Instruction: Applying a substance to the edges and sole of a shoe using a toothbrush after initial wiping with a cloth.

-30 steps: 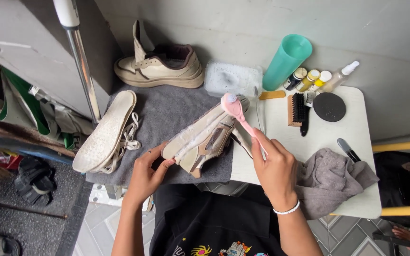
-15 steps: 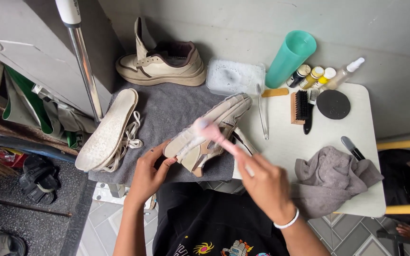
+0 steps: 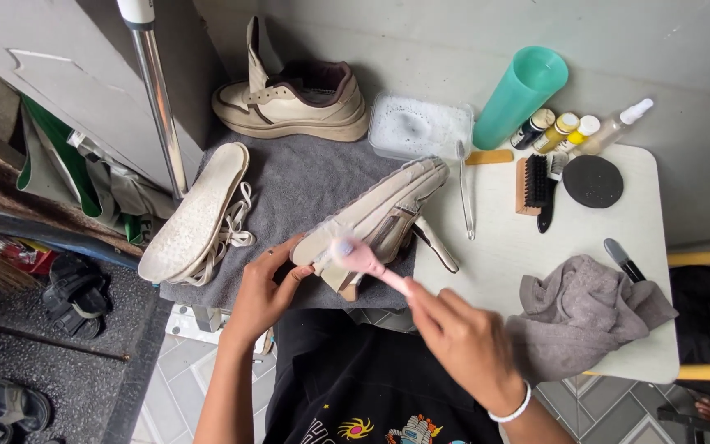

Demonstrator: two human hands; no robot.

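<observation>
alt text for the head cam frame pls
A person's left hand steadies a beige sneaker on a grey towel while the right hand scrubs it with a pink brush. Its mate, an insole, a teal cup lie nearby.

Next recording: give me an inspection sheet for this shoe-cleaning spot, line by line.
Surface: white table partly covered by a grey towel mat.
Job's things: beige sneaker tipped on its side; pink-handled brush with its head on the heel end.
Clutter: second beige sneaker, pale insole with laces, clear soapy tub, teal cup, small bottles, wooden brush, black round lid, crumpled grey cloth.
Grips: left hand steadies the sneaker; right hand holds the brush.
Cables: nothing seen.
Surroundings: metal pole, dark sandals on the floor.
</observation>
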